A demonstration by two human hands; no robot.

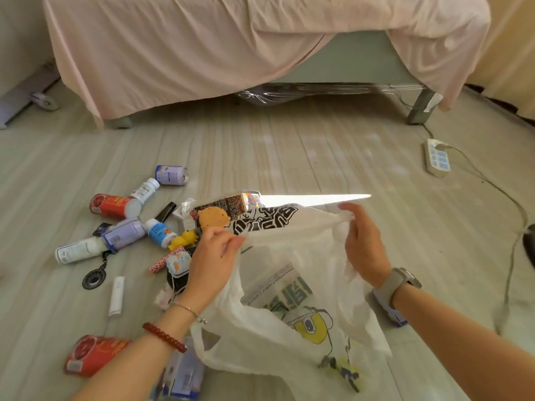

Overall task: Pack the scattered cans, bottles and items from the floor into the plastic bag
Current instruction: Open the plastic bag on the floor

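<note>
Thin white plastic, printed with black lettering and a yellow cartoon figure, makes up the crumpled plastic bag that lies on the pale wood-grain floor in the near middle of the scene. The left hand pinches the bag's left edge between thumb and curled fingers, and the right hand, a grey watch on its wrist, grips the right edge with its fingers closed round bunched film, so the mouth is held apart between them. To the left of the bag the loose things lie in a cluster: a lilac drink can on its side at the far end, a red drink can nearer, a small white pill bottle between them, a second lilac can, a white bottle with a blue label, a long white bottle lying flat, a small yellow toy figure just beside the left hand, a pink spotted tube and a white lip-balm stick. Another red can lies at the near left, close beside the left forearm (more containers under that arm are too blurred to name). A dark printed carton touches the bag's far edge. Beyond stands a bed draped in a pink sheet, and a white power strip lies far right.
</note>
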